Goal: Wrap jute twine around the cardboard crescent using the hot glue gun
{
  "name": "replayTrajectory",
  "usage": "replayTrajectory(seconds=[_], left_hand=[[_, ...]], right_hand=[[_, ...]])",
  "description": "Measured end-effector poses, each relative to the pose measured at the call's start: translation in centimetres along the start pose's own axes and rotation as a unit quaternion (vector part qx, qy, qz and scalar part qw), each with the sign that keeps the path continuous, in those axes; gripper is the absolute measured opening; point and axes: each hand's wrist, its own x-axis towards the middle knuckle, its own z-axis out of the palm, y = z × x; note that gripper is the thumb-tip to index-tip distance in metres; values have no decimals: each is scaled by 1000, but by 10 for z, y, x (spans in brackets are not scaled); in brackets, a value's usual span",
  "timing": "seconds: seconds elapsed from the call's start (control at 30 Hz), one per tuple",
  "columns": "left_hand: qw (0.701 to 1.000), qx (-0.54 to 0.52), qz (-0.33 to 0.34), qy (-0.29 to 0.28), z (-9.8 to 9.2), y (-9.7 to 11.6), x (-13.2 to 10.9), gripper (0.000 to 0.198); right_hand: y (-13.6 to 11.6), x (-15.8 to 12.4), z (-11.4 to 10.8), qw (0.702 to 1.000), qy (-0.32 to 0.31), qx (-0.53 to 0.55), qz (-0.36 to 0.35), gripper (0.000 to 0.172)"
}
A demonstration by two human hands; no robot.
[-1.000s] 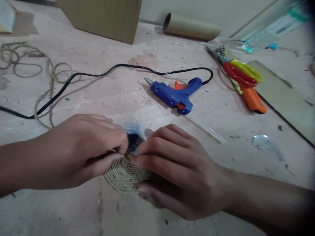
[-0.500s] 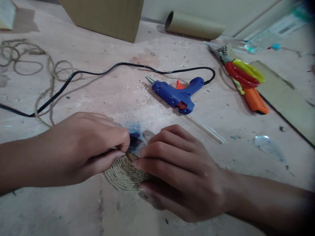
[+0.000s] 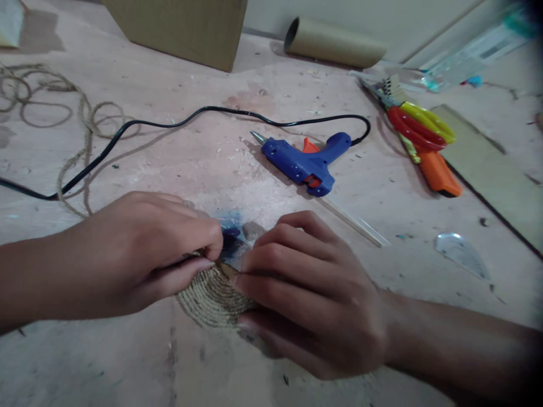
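A round piece covered in coiled twine [image 3: 212,302] lies low in the middle, with a bit of brown backing showing at its upper edge. My right hand [image 3: 314,294] is closed on its right side, fingers on top and thumb at the near edge. At the upper left edge my left hand [image 3: 165,254] pinches the twine [image 3: 72,164], whose loose length comes from the left; the exact pinch point is partly hidden. Just beyond my left fingertips is a dark blue object [image 3: 231,233], partly covered, beside a blue smear.
A blue glue gun [image 3: 299,164] with a clear glue stick lies beyond my hands, its black cord [image 3: 207,108] running left. Scissors [image 3: 419,127] and an orange-handled cutter [image 3: 439,172] lie right. Farther back are a cardboard tube [image 3: 335,44], cardboard [image 3: 182,34] and a plastic bottle [image 3: 470,56].
Almost nothing differs. Both hands keep their hold on the twine-covered piece, and the whole view has shifted very slightly.
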Motion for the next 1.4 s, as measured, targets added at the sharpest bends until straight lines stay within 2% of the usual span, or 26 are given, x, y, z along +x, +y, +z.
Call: replayTrajectory(seconds=[0.23,0.47,0.67,0.97,1.13,1.27,1.4], left_hand=[[1000,7,1,11,3,0,0,23],[999,45,-4,20,3,1,-1,23],[992,103,-44,60,8,0,-8,23],[990,98,-66,71,4,2,-3,23],[990,95,-93,53,4,4,0,24],[991,81,-97,48,2,4,0,19],[991,70,-90,71,7,0,-4,14]], right_hand=[[2,0,3,1000,9,8,6,23],[-1,-1,2,1000,11,-6,2,19],[0,0,3,1000,9,-4,3,17],[-2,-1,1,1000,12,-5,-2,20],[-1,1,0,1000,-8,8,-11,19],[0,2,1,1000,0,4,-14,18],[1,0,1,1000,7,7,-7,24]])
